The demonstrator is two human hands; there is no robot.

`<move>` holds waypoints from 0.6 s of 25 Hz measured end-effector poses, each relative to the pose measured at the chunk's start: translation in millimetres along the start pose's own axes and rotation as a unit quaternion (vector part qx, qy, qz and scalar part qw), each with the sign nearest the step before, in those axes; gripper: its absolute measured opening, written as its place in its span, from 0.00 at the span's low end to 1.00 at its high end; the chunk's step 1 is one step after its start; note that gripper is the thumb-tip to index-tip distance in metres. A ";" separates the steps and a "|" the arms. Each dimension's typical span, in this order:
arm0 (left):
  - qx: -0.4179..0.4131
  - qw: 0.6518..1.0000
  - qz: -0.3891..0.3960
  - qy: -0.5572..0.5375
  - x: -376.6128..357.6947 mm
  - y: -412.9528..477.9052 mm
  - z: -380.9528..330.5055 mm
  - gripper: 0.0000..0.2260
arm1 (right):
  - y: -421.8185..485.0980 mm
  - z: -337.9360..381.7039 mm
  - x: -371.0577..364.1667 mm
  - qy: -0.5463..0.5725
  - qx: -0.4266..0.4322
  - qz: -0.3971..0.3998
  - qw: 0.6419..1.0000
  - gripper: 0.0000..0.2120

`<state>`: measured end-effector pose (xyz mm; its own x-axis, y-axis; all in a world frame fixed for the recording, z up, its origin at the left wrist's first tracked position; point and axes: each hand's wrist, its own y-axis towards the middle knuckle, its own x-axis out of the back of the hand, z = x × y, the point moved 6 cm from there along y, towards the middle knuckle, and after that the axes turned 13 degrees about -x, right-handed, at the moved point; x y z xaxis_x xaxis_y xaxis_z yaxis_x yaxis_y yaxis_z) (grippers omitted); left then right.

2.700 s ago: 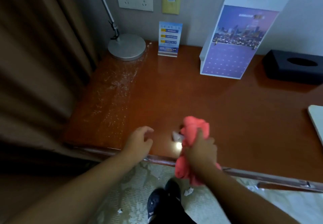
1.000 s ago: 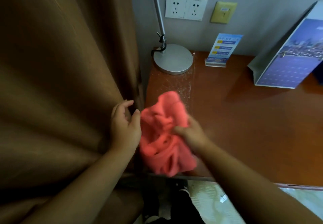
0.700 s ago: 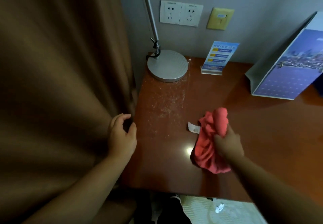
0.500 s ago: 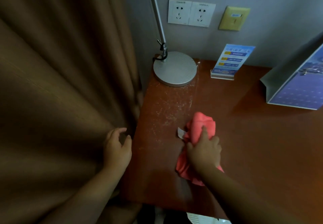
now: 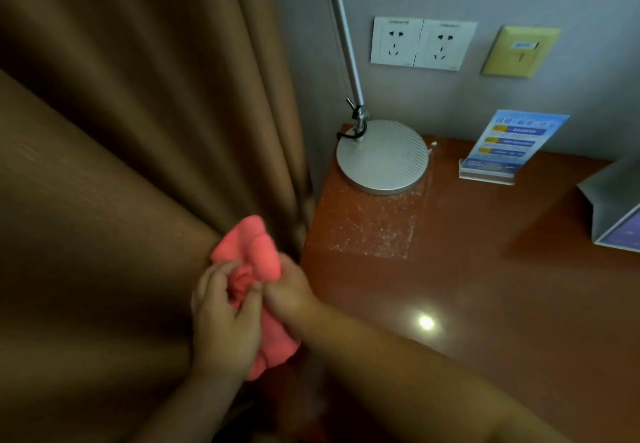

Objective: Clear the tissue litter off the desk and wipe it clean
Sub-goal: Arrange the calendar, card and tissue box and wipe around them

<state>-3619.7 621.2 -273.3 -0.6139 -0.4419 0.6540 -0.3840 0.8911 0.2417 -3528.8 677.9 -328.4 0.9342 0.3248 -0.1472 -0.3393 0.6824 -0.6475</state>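
- When we inspected the scene, the bunched coral-pink fabric cloth (image 5: 261, 252) hung just off the left edge of the glossy red-brown wooden desk (image 5: 467, 287), against the brown pleated curtain (image 5: 121, 165).
- Our left hand (image 5: 225, 321) cupped it from beside, fingers curled into its folds; our right hand (image 5: 289, 292) pinched its upper bunch.
- We judged the cloth soft, light and limp; a gathered wad grips best.
- White dusty residue (image 5: 377, 231) lay before the round silver lamp base (image 5: 382, 157); no tissue scrap was visible.
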 end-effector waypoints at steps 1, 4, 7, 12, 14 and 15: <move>0.042 0.998 -0.025 -0.030 -1.6 3.9 0.9 0.27 | -1.1 2.7 18.9 0.079 -0.010 0.004 0.997 0.17; 0.252 0.950 -0.076 -0.170 -25.7 3.4 1.2 0.14 | -17.7 17.0 86.9 0.237 -0.040 0.055 0.969 0.27; 0.476 0.763 0.096 -0.426 -88.6 -24.8 -28.3 0.16 | -57.1 39.7 137.1 0.300 -0.043 0.140 0.943 0.21; 0.453 0.629 0.225 -0.591 -152.5 -40.7 -117.4 0.15 | -76.0 20.4 218.8 0.318 -0.049 0.030 0.946 0.05; 0.423 0.641 0.212 -0.604 -156.7 -27.0 -133.9 0.16 | -81.9 21.8 226.0 0.351 -0.051 0.061 0.933 0.09; 0.414 0.656 0.199 -0.599 -155.0 -19.0 -134.9 0.16 | -83.3 22.8 225.9 0.353 -0.047 0.089 0.930 0.15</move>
<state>-3424.2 686.7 -282.5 -0.6893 -0.3974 -0.6057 0.0322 0.8185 -0.5736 -3292.0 709.3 -290.7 0.7145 -0.1072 -0.6914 -0.5156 0.5873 -0.6239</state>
